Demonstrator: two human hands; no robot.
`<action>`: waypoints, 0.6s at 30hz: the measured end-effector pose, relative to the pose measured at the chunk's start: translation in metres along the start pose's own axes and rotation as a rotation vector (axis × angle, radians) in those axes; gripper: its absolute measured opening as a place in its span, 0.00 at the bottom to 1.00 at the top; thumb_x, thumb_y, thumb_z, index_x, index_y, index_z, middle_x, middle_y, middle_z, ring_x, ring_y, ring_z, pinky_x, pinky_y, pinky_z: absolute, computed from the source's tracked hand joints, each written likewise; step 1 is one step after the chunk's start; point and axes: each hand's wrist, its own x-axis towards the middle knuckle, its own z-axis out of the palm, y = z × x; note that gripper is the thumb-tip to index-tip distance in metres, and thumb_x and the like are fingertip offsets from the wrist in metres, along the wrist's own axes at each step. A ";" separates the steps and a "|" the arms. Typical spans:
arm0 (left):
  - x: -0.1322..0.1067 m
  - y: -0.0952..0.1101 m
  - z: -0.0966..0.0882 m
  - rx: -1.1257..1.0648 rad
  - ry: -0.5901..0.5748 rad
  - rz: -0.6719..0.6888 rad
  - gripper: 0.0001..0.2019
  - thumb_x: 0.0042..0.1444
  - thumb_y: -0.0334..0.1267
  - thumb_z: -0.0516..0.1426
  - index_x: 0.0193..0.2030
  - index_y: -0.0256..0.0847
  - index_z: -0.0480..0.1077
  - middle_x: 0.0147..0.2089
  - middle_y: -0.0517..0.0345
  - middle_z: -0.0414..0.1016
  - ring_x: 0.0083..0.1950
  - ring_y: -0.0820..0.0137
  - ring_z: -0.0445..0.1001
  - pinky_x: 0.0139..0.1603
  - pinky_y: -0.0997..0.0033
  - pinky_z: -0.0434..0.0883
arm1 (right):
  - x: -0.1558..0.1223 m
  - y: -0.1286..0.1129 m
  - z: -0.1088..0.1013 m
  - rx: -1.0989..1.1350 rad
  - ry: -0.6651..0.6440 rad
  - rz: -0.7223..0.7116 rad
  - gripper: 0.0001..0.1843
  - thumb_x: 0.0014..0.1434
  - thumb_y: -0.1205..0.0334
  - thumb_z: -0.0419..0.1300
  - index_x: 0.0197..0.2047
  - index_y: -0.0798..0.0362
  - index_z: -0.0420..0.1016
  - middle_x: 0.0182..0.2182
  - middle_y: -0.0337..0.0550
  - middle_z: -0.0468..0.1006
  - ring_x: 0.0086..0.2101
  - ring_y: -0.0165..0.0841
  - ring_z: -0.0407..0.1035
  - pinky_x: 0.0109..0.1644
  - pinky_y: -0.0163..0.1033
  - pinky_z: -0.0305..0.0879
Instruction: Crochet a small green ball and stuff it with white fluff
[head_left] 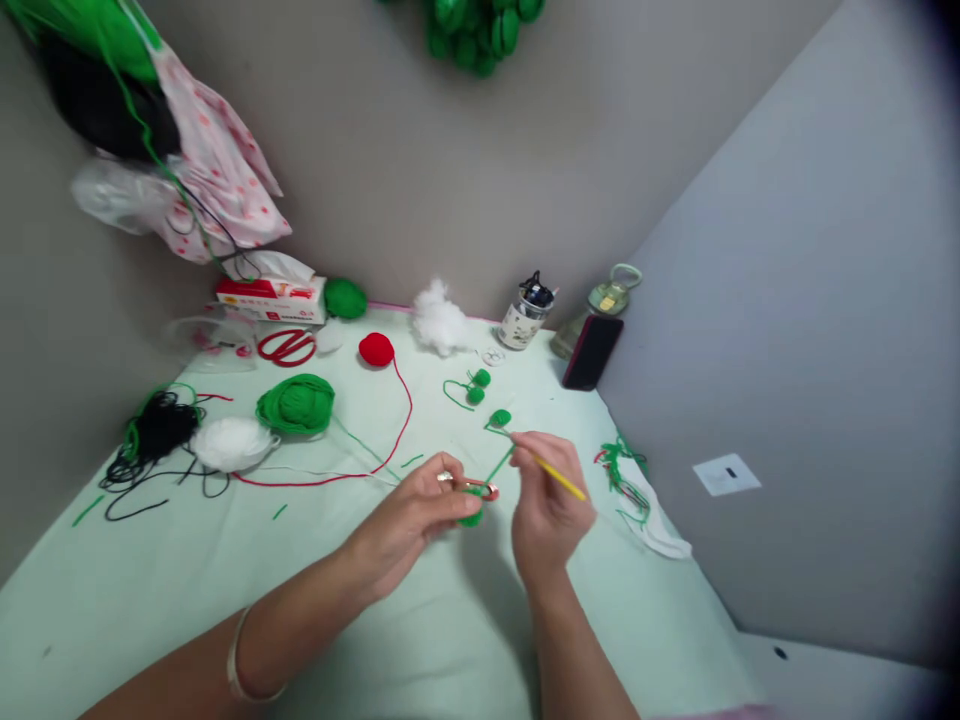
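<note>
In the centre of the frame, the left hand [412, 515] pinches the green piece [471, 519] over the tabletop [420, 630]; just right of it, the right hand [551, 505] grips the yellow hook [559, 475], a green strand [499, 467] stretched between the two. Left of centre lies the green yarn [296, 404], with the red ball [376, 349] up and right of it
</note>
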 end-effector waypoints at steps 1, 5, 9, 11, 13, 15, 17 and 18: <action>-0.001 -0.003 0.000 0.018 -0.037 -0.020 0.13 0.49 0.37 0.71 0.37 0.42 0.72 0.38 0.61 0.75 0.37 0.72 0.71 0.43 0.71 0.63 | 0.005 0.004 -0.003 -0.017 0.048 0.040 0.09 0.66 0.68 0.61 0.43 0.49 0.83 0.36 0.43 0.80 0.37 0.34 0.74 0.39 0.40 0.72; -0.004 -0.011 -0.002 0.072 -0.106 -0.043 0.09 0.47 0.36 0.71 0.35 0.40 0.79 0.44 0.55 0.76 0.41 0.70 0.71 0.45 0.70 0.66 | 0.021 0.017 -0.015 -0.030 0.222 0.183 0.08 0.66 0.60 0.63 0.40 0.54 0.82 0.36 0.43 0.80 0.30 0.30 0.69 0.36 0.40 0.67; -0.014 -0.008 -0.002 0.077 -0.084 -0.017 0.07 0.47 0.35 0.71 0.32 0.38 0.80 0.41 0.55 0.76 0.38 0.71 0.70 0.43 0.71 0.66 | 0.026 0.021 -0.021 0.066 0.333 0.346 0.11 0.64 0.55 0.65 0.39 0.54 0.82 0.40 0.46 0.82 0.34 0.31 0.72 0.41 0.41 0.70; -0.021 -0.003 -0.004 0.060 -0.069 0.002 0.07 0.46 0.35 0.72 0.29 0.38 0.79 0.38 0.55 0.77 0.35 0.72 0.69 0.40 0.72 0.67 | 0.029 0.019 -0.024 0.234 0.321 0.456 0.11 0.63 0.54 0.66 0.39 0.54 0.81 0.42 0.46 0.82 0.40 0.34 0.75 0.44 0.42 0.72; -0.028 0.005 -0.008 0.026 -0.031 0.037 0.09 0.46 0.36 0.72 0.27 0.37 0.77 0.32 0.56 0.75 0.32 0.73 0.69 0.36 0.72 0.67 | 0.034 0.014 -0.030 0.458 0.260 0.571 0.11 0.62 0.54 0.66 0.40 0.53 0.80 0.39 0.44 0.83 0.41 0.34 0.77 0.46 0.42 0.73; -0.033 0.015 -0.015 -0.027 0.051 0.108 0.10 0.48 0.37 0.72 0.29 0.37 0.76 0.30 0.59 0.72 0.31 0.74 0.68 0.34 0.75 0.68 | 0.037 0.007 -0.037 0.622 0.172 0.623 0.11 0.61 0.55 0.66 0.44 0.51 0.79 0.32 0.39 0.81 0.35 0.31 0.77 0.45 0.41 0.74; -0.037 0.026 -0.024 -0.097 0.162 0.223 0.09 0.51 0.36 0.70 0.33 0.40 0.75 0.34 0.62 0.73 0.32 0.77 0.68 0.32 0.80 0.68 | 0.035 -0.001 -0.044 0.634 0.032 0.592 0.12 0.63 0.55 0.64 0.47 0.51 0.78 0.27 0.37 0.78 0.30 0.31 0.74 0.40 0.40 0.73; -0.038 0.031 -0.027 -0.125 0.206 0.267 0.08 0.52 0.36 0.70 0.34 0.40 0.75 0.35 0.63 0.73 0.32 0.78 0.68 0.32 0.81 0.68 | 0.031 -0.006 -0.047 0.590 -0.071 0.565 0.12 0.65 0.55 0.63 0.48 0.52 0.77 0.25 0.37 0.78 0.29 0.31 0.74 0.38 0.39 0.73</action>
